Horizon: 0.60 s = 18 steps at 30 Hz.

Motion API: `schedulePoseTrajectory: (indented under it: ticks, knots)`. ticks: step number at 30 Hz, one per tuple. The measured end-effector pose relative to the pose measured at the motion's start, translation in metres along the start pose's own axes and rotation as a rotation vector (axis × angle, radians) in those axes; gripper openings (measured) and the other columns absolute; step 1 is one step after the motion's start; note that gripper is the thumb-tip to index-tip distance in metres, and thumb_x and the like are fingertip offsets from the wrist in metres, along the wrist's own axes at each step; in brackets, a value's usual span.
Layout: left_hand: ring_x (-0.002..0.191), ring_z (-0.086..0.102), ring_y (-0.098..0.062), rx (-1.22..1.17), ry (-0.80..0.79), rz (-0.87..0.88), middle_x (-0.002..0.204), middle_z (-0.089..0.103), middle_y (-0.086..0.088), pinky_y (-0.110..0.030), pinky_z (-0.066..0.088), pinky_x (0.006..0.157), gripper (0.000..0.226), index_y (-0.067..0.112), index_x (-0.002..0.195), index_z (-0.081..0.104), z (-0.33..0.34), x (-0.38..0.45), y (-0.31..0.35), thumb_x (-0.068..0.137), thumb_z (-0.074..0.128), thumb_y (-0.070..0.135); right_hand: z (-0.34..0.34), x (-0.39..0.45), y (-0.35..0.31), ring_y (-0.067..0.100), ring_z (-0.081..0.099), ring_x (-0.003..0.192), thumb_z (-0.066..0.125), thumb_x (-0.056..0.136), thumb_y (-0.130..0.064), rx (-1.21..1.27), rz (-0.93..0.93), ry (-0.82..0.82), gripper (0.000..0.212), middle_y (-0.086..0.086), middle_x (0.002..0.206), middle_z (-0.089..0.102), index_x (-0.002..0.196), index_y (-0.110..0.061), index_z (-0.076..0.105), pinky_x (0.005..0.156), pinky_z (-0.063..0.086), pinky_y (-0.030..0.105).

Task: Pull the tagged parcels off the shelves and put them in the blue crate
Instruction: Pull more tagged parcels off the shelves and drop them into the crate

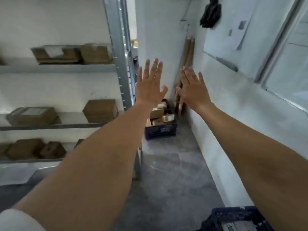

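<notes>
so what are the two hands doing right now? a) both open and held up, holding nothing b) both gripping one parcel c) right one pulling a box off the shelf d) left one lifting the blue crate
a: the left hand and right hand are both raised with fingers straight and spread, holding nothing, while the blue crate with parcels in it sits on the floor beyond them.

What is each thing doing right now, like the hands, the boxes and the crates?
Left hand: open, fingers straight, holding nothing.
Right hand: open, fingers straight, holding nothing.
Far crate: on the floor in the corner, holding parcels.
Near crate: at the bottom edge, mostly cut off.
Shelf parcels: closed, lying on three shelves.
Tubes: leaning in the corner.
</notes>
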<state>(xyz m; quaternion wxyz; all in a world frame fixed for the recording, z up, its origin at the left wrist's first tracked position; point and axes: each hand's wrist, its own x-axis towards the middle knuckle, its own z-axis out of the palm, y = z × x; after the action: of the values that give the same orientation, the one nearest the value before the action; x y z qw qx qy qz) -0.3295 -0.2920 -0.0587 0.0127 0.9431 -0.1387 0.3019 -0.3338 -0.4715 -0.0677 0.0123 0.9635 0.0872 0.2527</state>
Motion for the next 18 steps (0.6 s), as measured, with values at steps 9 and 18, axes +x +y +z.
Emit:
schedulePoseTrajectory:
  ticks: [9,18]
  knots:
    - [0.15,-0.001,-0.028,0.32,0.035,-0.356,0.163,0.002,-0.007,-0.047,0.005,0.121,0.077,0.013,0.155,0.003,-0.064,-0.097,-0.288,0.095,0.037,0.047,0.006,0.097,-0.288,0.024,-0.002,0.152,0.03,0.104,-0.042,0.167,-0.348,0.051,0.067,0.01,0.164,0.001,0.156,-0.007,0.004,0.12,-0.004,0.043]
    - [0.149,-0.004,-0.029,0.487,-0.015,-0.589,0.163,0.001,-0.008,-0.049,0.004,0.121,0.076,0.013,0.154,0.003,-0.095,-0.197,-0.458,0.096,0.035,0.048,0.039,0.12,-0.474,0.024,0.001,0.152,0.028,0.104,-0.043,0.236,-0.577,-0.003,0.066,0.009,0.165,0.003,0.156,-0.009,0.004,0.123,0.001,0.045]
